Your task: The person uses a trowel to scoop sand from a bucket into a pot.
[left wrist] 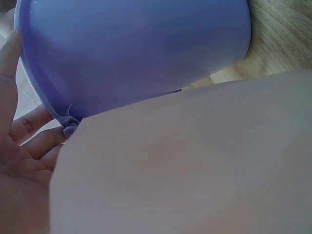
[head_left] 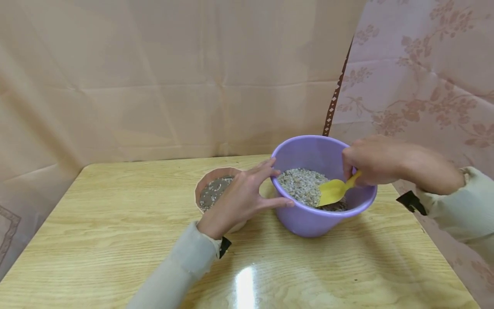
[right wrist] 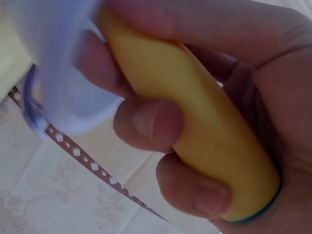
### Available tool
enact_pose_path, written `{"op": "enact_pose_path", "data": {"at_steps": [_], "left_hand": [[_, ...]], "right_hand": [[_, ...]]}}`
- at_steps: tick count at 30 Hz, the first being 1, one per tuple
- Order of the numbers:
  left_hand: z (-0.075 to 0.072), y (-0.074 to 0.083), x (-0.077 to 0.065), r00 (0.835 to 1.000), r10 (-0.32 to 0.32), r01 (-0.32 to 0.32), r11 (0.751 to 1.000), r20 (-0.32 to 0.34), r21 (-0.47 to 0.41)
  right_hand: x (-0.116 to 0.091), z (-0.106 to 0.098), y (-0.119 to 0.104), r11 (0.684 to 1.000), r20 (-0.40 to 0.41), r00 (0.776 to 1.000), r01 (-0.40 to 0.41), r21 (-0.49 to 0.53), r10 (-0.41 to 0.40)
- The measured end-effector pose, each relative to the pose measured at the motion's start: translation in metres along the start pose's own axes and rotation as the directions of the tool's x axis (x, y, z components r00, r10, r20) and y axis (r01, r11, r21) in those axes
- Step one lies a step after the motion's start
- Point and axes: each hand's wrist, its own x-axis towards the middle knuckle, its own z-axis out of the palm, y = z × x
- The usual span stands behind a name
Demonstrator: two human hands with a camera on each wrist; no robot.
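Observation:
A purple plastic bucket (head_left: 308, 223) stands tilted on the table, its rim slanting down to the right. Pale coarse grit (head_left: 302, 184) covers part of its inside. My left hand (head_left: 247, 193) rests on the bucket's left rim with fingers spread; the thumb lies along the near rim. In the left wrist view, the thumb (left wrist: 9, 63) and fingertips meet the rim near a small lug. My right hand (head_left: 380, 161) grips the handle of a yellow scoop (head_left: 332, 192), whose blade lies against the grit. In the right wrist view, fingers (right wrist: 148, 124) wrap round the yellow handle (right wrist: 195, 117).
Left of the bucket, partly behind my left hand, sits a terracotta-coloured pot (head_left: 199, 189) with grey material and pale grains. Both stand on a wood-grain table (head_left: 115, 223). A beige cloth (head_left: 173, 77) hangs behind, a floral cloth (head_left: 417, 77) at the right.

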Motion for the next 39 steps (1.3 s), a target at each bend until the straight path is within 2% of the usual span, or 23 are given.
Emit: {"op": "enact_pose_path", "data": {"at_steps": [7,19,29,34,39], "left_hand": [[0.0,0.001,0.002,1.0,0.002,-0.002,1.0,0.022,-0.013],[0.0,-0.001,0.002,1.0,0.019,-0.019,1.0,-0.011,0.001],[-0.001,-0.001,0.002,1.0,0.028,-0.028,1.0,-0.014,-0.005],[0.0,-0.001,0.001,1.0,0.013,-0.013,1.0,0.001,-0.011],[0.0,-0.003,0.0,0.999,0.029,-0.029,1.0,-0.014,0.001]], "right_hand": [[0.0,0.005,0.003,1.0,-0.033,0.999,0.019,0.017,-0.019],[0.003,0.005,0.007,0.998,-0.051,0.997,0.055,0.031,-0.053],[0.005,0.017,0.006,0.993,-0.126,0.988,0.098,0.065,-0.09],[0.007,0.022,0.005,0.994,-0.145,0.987,0.082,0.066,-0.072],[0.01,0.025,0.001,0.998,-0.147,0.987,0.068,0.02,-0.064]]}}
